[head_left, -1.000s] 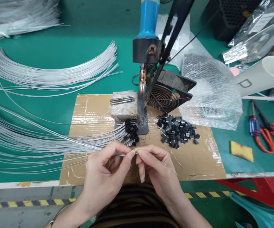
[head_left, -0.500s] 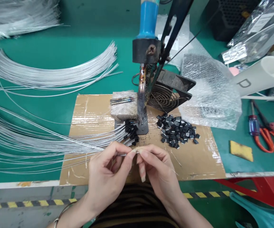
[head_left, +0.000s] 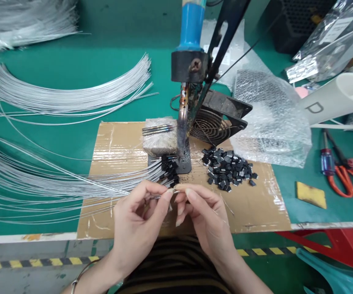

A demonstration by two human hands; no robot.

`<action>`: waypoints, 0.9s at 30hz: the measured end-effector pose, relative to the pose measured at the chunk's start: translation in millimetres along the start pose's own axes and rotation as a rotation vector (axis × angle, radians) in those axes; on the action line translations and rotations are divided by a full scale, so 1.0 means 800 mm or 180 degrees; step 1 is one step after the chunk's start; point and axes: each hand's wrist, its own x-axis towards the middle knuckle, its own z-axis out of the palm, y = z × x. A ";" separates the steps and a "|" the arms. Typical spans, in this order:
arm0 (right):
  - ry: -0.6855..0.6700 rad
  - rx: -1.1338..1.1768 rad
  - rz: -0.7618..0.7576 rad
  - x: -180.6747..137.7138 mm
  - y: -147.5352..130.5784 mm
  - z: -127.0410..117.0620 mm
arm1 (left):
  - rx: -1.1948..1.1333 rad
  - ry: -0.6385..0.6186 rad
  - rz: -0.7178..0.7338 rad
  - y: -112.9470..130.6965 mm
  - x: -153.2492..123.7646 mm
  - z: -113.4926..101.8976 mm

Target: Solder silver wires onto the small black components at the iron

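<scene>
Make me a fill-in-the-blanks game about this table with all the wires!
1. The left hand and the right hand pinch one thin wire above a taped brown sheet of ____.
2. The pile of small pieces to the right of the hands is coloured ____.
3. The tall tool's handle at the top is ____.
4. The scissors lie on the ____ side of the table.

Missing words: cardboard; black; blue; right.
</scene>
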 end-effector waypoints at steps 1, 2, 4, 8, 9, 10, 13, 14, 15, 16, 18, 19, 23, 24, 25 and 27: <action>-0.0001 -0.0086 -0.0032 0.000 0.001 -0.001 | -0.0014 0.0021 -0.0015 0.000 0.000 0.000; -0.0016 -0.0184 -0.0063 -0.001 0.002 -0.002 | -0.0028 0.0034 -0.0025 0.000 0.000 0.000; -0.0057 -0.0373 -0.0113 -0.002 0.004 -0.004 | -0.0057 0.0041 -0.0013 -0.001 0.000 0.001; -0.0082 -0.0510 -0.0185 -0.003 0.006 -0.005 | -0.0032 0.0097 0.0162 0.001 -0.002 0.000; -0.0085 -0.0510 -0.0188 -0.003 0.005 -0.004 | -0.0016 0.0103 0.0216 0.001 -0.002 0.000; -0.0089 -0.0514 -0.0193 -0.003 0.005 -0.004 | 0.0005 0.0096 0.0252 0.002 -0.002 0.000; -0.0077 -0.0537 -0.0220 -0.003 0.003 -0.004 | 0.0037 0.0049 0.0311 0.002 -0.001 0.001; -0.0075 -0.0541 -0.0225 -0.003 0.003 -0.004 | 0.0039 0.0043 0.0316 0.002 -0.001 0.001; -0.0077 -0.0542 -0.0223 -0.004 0.003 -0.004 | 0.0041 0.0038 0.0319 0.001 -0.001 0.001; -0.0075 -0.0541 -0.0211 -0.004 0.003 -0.005 | 0.0042 0.0031 0.0324 0.000 -0.002 0.001; -0.0063 -0.0536 -0.0184 -0.004 0.003 -0.006 | 0.0065 -0.0015 0.0317 -0.003 -0.003 0.000; -0.0055 -0.0533 -0.0169 -0.004 0.002 -0.007 | 0.0090 -0.0045 0.0309 -0.004 -0.004 0.000; -0.0079 -0.0485 -0.0092 -0.003 0.001 -0.010 | 0.0221 -0.0111 0.0374 -0.010 -0.006 -0.002; -0.0099 -0.0482 -0.0047 -0.003 0.000 -0.011 | 0.0270 -0.0116 0.0444 -0.010 -0.006 -0.003; -0.0117 -0.0478 0.0002 -0.002 -0.002 -0.012 | 0.0314 -0.0124 0.0528 -0.011 -0.006 -0.003; -0.0150 -0.0462 0.0125 -0.001 -0.006 -0.013 | 0.0380 -0.0146 0.0665 -0.010 -0.005 -0.005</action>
